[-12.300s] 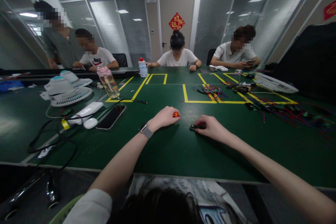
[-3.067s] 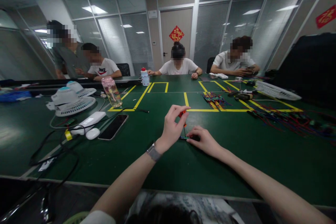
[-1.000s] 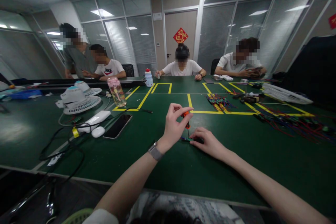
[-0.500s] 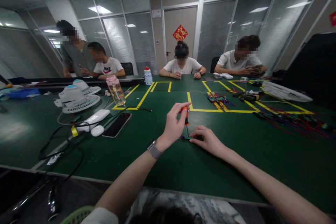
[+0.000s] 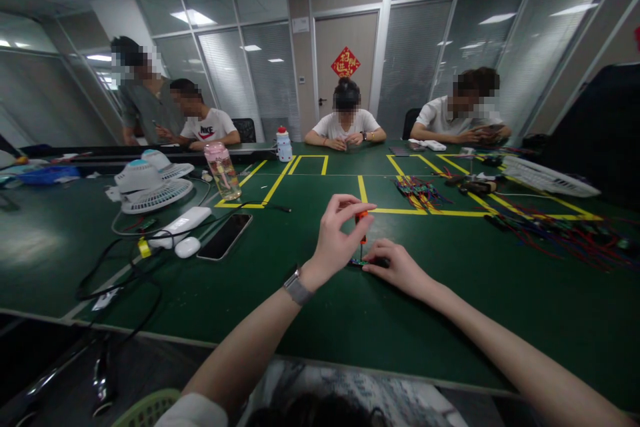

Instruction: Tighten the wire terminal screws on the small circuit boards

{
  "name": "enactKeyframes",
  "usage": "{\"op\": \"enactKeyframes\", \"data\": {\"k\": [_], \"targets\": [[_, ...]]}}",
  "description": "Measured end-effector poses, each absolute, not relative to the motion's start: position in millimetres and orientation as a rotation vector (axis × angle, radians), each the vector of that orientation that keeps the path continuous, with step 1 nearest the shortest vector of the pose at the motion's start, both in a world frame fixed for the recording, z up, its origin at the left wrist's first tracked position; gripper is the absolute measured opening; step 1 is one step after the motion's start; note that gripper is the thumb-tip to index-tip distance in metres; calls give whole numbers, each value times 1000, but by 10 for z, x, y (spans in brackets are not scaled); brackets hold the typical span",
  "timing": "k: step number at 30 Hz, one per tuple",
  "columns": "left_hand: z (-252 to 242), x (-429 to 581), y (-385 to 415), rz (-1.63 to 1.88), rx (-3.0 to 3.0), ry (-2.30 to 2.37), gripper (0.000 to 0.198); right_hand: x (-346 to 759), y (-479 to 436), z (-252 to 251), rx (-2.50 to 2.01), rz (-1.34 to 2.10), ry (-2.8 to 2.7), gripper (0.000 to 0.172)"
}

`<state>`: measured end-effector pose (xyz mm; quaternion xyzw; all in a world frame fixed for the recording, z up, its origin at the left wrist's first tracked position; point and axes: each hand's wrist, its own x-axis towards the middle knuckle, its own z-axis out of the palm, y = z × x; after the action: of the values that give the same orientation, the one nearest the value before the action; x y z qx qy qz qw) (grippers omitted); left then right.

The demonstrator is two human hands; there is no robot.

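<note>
My left hand (image 5: 341, 235), with a watch at the wrist, has its fingers around the orange handle of a small screwdriver (image 5: 362, 230). The screwdriver stands nearly upright, its thin shaft running down to a small green circuit board (image 5: 359, 263) on the green table. Pressed against the right end of that board are the fingertips of my right hand (image 5: 395, 265), pinching it from the side. Those fingers partly cover the board, and the screw under the tip is too small to make out.
Bundles of wired boards (image 5: 420, 193) lie beyond my hands, with more wires (image 5: 560, 227) at the right. On the left are a phone (image 5: 225, 237), a white mouse (image 5: 187, 247), a power strip (image 5: 183, 225), white fans (image 5: 150, 190) and a bottle (image 5: 223, 172). People sit across the table.
My left hand's fingers have turned and spread a little around the screwdriver handle, the thumb shifting right. My right hand stays on the board.
</note>
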<state>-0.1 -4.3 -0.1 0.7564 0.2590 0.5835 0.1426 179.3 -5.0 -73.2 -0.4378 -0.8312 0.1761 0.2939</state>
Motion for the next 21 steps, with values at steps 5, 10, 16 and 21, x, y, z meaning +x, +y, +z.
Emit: {"op": "enactKeyframes", "data": {"k": [5,10,16,21], "targets": [[-5,3,-43,1643,2126,729,24,1790,-48,-704,-1171,487,-2218,7],[-18,4,-28,1680,2116,756,19,1787,-62,-694,-1187,478,-2235,8],[-21,27,-41,1677,2143,765,25,1811,-28,-569,-1033,614,-2126,33],[-51,69,-91,1824,2184,890,20,1696,-48,-239,-748,987,-1747,58]]}}
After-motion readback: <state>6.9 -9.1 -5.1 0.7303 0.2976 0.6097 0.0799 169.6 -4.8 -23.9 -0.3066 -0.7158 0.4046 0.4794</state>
